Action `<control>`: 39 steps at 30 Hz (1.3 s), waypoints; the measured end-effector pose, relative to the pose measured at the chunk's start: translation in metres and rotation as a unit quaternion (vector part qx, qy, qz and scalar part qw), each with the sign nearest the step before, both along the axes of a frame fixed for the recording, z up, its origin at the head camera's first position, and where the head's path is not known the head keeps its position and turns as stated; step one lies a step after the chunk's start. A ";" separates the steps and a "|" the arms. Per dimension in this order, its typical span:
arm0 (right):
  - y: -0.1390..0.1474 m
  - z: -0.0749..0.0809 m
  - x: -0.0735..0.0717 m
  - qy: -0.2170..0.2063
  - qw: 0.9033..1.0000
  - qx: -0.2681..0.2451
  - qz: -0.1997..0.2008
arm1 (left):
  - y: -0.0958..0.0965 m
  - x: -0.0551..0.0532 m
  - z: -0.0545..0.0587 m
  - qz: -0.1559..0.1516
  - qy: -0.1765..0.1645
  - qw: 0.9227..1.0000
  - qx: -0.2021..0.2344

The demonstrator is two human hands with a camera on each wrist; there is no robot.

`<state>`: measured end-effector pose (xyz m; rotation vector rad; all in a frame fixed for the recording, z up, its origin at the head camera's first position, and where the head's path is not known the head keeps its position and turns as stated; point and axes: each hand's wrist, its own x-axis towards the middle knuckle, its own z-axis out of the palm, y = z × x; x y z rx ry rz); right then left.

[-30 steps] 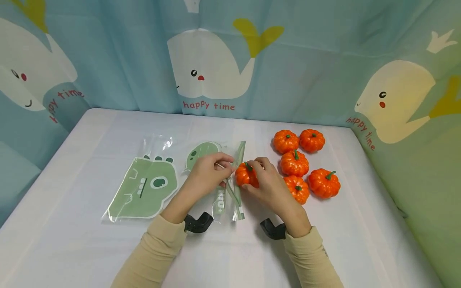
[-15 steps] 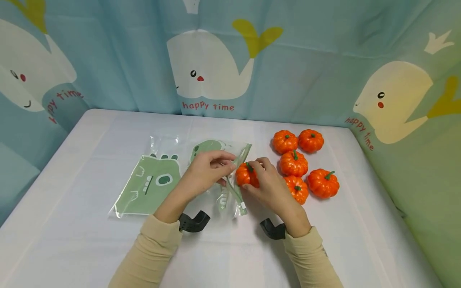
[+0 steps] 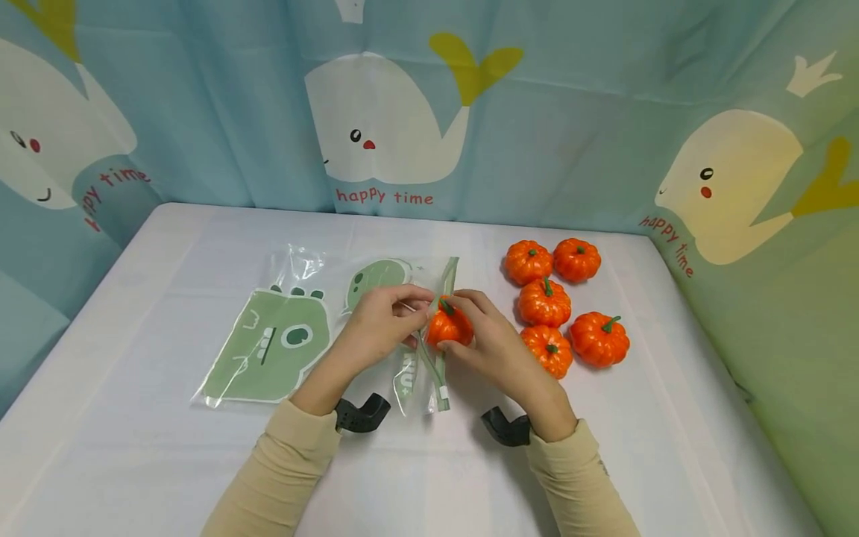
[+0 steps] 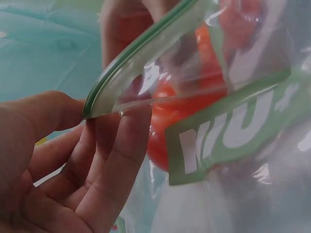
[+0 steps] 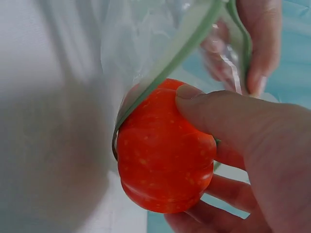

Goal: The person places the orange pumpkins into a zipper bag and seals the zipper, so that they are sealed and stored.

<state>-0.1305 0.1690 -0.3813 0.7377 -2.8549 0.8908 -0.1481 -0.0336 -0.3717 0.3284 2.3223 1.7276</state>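
Nearest, two beige sleeves are seen stretched over a white table, with a black wrist mount worn at each cuff. Just beyond, the rim of a clear zip bag is pinched between the thumb and fingers of the left hand, so that the mouth is held parted. A small orange pumpkin is gripped by the right hand, with the thumb pressed on one side and the other fingers curled round the opposite side.

The pumpkin is held right at the bag's mouth: its edge is crossed by the green zip strip, so it is judged to be only partly inside. Insertion seems to be the step in hand; the next move would call for the rim to be held up while the pumpkin is pushed fully past the strip, which could be snagged.

Through the film near the mouth, orange skin is made out. The rest of the bag is laid flat to the left, its one-eyed green figure turned upward.

Farther off to the right, five more pumpkins are clustered outside the bag. Behind everything, a whale-printed curtain is hung.
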 end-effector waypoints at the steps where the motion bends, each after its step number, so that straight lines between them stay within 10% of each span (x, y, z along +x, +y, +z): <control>1: 0.000 -0.001 -0.001 -0.002 1.000 0.002 0.002 | 0.000 0.000 0.001 -0.001 0.003 1.000 0.000; 30: 0.005 0.002 -0.002 0.059 0.998 -0.011 0.024 | -0.007 0.000 0.004 0.015 0.014 0.999 0.026; 39: 0.011 0.011 0.005 0.008 0.998 0.046 0.044 | -0.009 0.000 0.004 0.024 0.037 0.999 0.015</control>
